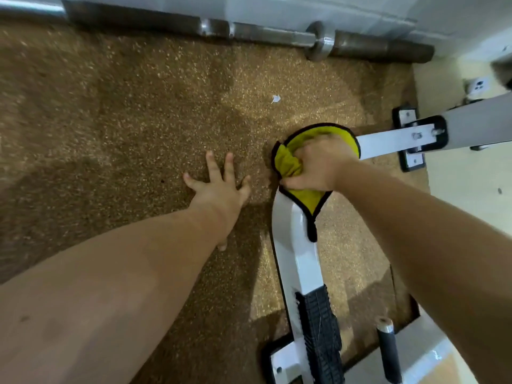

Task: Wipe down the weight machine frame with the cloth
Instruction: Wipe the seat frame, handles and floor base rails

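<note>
The weight machine's white frame (293,245) lies low on the floor, running up from the bottom edge and bending right toward a bolted foot plate. A yellow cloth with a black hem (289,162) is bunched over the bend in the frame. My right hand (318,167) grips the cloth and presses it onto the frame there. My left hand (221,189) lies flat on the speckled brown floor just left of the frame, fingers spread, holding nothing.
A steel barbell (277,34) lies along the wall at the top. A black ribbed foot pad (321,333) covers the frame's near end, with a black-gripped handle (388,353) beside it. A foot plate (410,139) sits at right. A white scrap (275,99) lies on the floor.
</note>
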